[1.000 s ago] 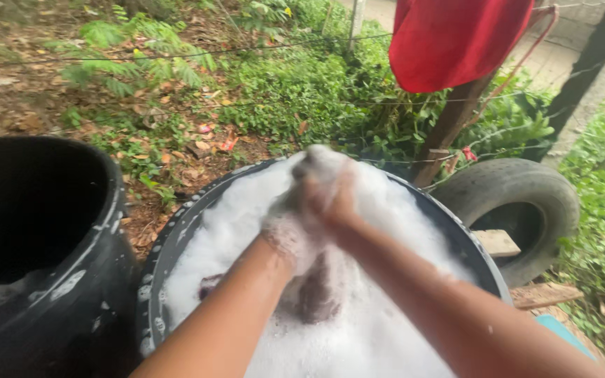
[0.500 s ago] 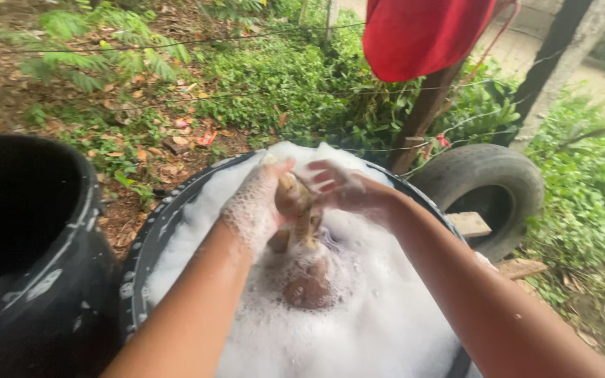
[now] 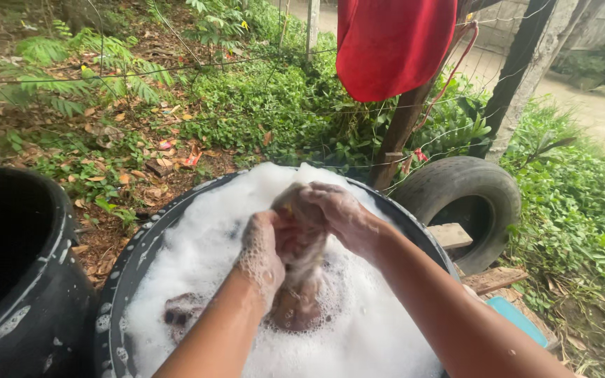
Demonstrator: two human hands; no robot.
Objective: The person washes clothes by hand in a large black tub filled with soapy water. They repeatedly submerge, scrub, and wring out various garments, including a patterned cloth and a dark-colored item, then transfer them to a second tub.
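While the left hand [image 3: 260, 255] and right hand [image 3: 337, 213] both clench the wet brown cloth [image 3: 299, 241] at the centre of the frame above the foam-filled black round tub [image 3: 117, 280], it looks soft, heavy and slippery, best gripped by bunched folds.

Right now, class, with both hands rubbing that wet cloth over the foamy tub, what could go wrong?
1. The suds reach the dark tub's rim on the far side, so hard rubbing may slop foam out.
2. The soapy cloth, pinched between the left hand and right hand, could slip free.
3. The foam hides whatever lies beneath it.
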